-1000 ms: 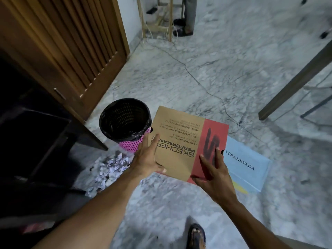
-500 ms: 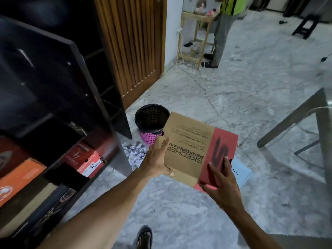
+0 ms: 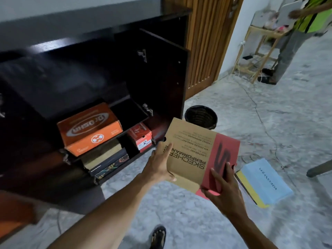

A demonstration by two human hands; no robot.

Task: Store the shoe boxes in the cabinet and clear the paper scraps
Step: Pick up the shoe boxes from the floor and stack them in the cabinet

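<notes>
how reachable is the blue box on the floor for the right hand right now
Probably not at once. The right hand and left hand both hold the brown and red shoe box, so it is occupied. The blue box lies uncovered on the floor nearby, so the way looks free.

A: Boxes outside?
B: Noted brown-and-red shoe box (image 3: 195,155) closed, tilted, raised before the black cabinet (image 3: 89,42); pale blue shoe box (image 3: 265,182) flat on the floor (image 3: 179,212), to the right.
A: Inside?
B: Found it open; orange box (image 3: 89,130) above, red box (image 3: 142,136) and dark boxes (image 3: 107,162) beneath.
</notes>
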